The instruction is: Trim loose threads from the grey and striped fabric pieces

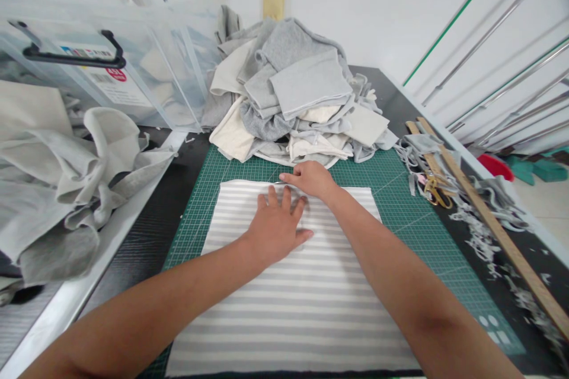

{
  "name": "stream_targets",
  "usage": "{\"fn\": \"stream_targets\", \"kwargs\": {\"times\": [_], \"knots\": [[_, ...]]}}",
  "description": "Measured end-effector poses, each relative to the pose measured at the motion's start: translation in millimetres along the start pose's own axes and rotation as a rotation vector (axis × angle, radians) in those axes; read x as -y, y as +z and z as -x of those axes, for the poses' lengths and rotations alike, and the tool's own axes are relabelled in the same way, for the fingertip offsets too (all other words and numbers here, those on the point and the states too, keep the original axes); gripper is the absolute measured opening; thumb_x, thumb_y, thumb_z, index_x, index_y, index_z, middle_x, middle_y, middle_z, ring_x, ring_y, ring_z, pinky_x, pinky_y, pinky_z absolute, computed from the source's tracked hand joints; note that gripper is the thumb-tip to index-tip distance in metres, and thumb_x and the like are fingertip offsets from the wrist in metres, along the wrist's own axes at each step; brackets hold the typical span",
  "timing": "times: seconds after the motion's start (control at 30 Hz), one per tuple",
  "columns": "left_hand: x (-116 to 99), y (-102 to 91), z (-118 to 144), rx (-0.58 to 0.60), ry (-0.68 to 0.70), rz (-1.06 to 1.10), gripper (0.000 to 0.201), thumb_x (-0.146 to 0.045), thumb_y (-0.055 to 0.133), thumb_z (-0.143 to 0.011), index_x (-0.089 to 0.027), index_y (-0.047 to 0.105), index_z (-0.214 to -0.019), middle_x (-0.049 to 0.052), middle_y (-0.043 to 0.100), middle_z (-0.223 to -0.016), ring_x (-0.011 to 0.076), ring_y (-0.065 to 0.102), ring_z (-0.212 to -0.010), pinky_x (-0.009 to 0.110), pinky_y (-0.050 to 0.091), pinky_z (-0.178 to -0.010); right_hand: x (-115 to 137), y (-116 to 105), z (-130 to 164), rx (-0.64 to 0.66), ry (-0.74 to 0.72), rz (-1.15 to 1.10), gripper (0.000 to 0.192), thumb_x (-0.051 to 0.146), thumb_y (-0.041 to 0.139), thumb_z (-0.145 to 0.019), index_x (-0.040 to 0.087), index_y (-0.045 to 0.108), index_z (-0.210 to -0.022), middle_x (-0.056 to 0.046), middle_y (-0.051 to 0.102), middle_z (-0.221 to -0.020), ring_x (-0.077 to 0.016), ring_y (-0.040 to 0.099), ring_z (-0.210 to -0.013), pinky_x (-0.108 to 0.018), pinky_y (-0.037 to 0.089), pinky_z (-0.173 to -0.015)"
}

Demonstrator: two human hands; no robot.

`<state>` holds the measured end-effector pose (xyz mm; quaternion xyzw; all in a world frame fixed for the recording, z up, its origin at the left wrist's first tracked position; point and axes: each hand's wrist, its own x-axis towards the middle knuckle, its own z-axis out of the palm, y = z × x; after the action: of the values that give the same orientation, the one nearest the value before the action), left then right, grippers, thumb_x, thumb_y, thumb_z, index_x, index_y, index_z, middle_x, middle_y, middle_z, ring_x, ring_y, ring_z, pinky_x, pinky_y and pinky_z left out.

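The left hand (275, 228) presses flat, fingers spread, on the striped fabric (302, 296) lying on the green cutting mat (400, 201); the right hand (311, 179) pinches its far edge. Smoothing works best outward, keeping stripes crosswise; the cloth's long axis seems to run away from the person.

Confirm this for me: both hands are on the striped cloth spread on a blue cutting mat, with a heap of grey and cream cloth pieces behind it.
Not quite: the cutting mat is green, not blue, as the head view shows. The rest holds: the left hand and the right hand are on the striped cloth, with the heap of grey and cream cloth pieces behind it.
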<state>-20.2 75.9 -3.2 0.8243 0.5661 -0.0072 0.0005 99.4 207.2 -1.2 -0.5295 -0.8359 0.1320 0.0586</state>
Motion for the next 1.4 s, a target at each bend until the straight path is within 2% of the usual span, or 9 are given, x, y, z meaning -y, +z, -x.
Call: {"fn": "stream_targets", "kwargs": {"times": [0.63,1.4], "knots": [[-0.1,-3.3,-0.8,0.033,0.0,-0.004,0.071,-0.066,0.036,-0.089,-0.024,0.035,-0.146,0.02,0.032,-0.151,0.0507,0.029,-0.134,0.064,0.028,-0.1,-1.0,1.5,0.4,-0.026,-0.025,-0.04,0.058,0.069,0.044,-0.083,0.019,0.067,-0.066,-0.003,0.063,-0.063,-0.0137,0.051,-0.06,-0.027,0.025,-0.051],[-0.1,2.1,0.5,-0.011,0.005,-0.011,0.072,-0.068,0.033,-0.089,-0.024,0.036,-0.145,0.021,0.033,-0.15,0.0515,0.028,-0.134,0.065,0.027,-0.1,-2.5,-1.5,-0.1,-0.002,-0.047,-0.089,0.055,0.066,0.048,-0.083,0.018,0.066,-0.063,-0.001,0.059,-0.056,-0.0117,0.047,-0.054,-0.026,0.025,-0.051]]}}
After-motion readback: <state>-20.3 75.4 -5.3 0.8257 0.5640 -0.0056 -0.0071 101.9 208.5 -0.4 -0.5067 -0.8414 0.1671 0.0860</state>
